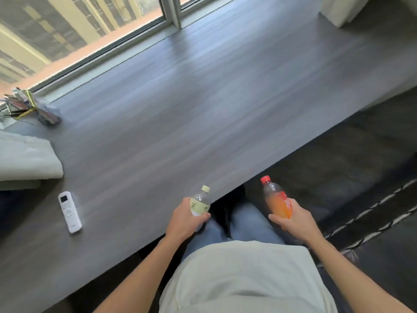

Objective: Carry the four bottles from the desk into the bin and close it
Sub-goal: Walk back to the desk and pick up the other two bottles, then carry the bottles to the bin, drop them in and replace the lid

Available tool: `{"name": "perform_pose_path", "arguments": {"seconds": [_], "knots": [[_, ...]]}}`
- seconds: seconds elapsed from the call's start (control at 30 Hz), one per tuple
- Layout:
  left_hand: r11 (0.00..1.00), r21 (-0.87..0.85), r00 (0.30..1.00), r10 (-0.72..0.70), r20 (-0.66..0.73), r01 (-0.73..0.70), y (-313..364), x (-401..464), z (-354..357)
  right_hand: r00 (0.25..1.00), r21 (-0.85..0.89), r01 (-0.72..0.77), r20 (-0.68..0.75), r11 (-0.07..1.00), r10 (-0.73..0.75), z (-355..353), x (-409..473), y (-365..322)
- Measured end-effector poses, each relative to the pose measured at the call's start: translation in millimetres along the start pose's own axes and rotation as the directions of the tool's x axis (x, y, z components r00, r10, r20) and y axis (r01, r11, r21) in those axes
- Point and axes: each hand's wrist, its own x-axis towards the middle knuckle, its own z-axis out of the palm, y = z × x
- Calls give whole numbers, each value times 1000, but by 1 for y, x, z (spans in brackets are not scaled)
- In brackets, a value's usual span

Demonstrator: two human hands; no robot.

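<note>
Fingers of my left hand (184,219) wrapped the tea bottle (200,202) at the desk's (203,98) near edge, my right hand (293,219) gripped the orange soda bottle (276,198) just off it; carrying both upright seemed safest.

Hotel-like room: window-side desk (203,98), folded towel (27,157), remote (70,212).

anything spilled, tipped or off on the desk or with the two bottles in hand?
Nothing stands out. Left hand holds the pale-label bottle, right hand the orange drink bottle; both capped, no spill. The remote lies flat on the desk. The bin is not in view.
</note>
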Motion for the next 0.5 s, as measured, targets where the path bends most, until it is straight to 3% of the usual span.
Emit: {"name": "perform_pose_path", "arguments": {"seconds": [0.17,0.33,0.5], "knots": [[948,221,967,194,165,-228,60,21,24,948,128,-282,-114,951,297,18,-47,90],[823,375,895,324,307,-427,135,34,64,848,354,-486,-29,799,529,45,-87,147],[776,393,853,342,395,-493,203,37,114,773,518,-565,61,642,631,46,-106,193]]}}
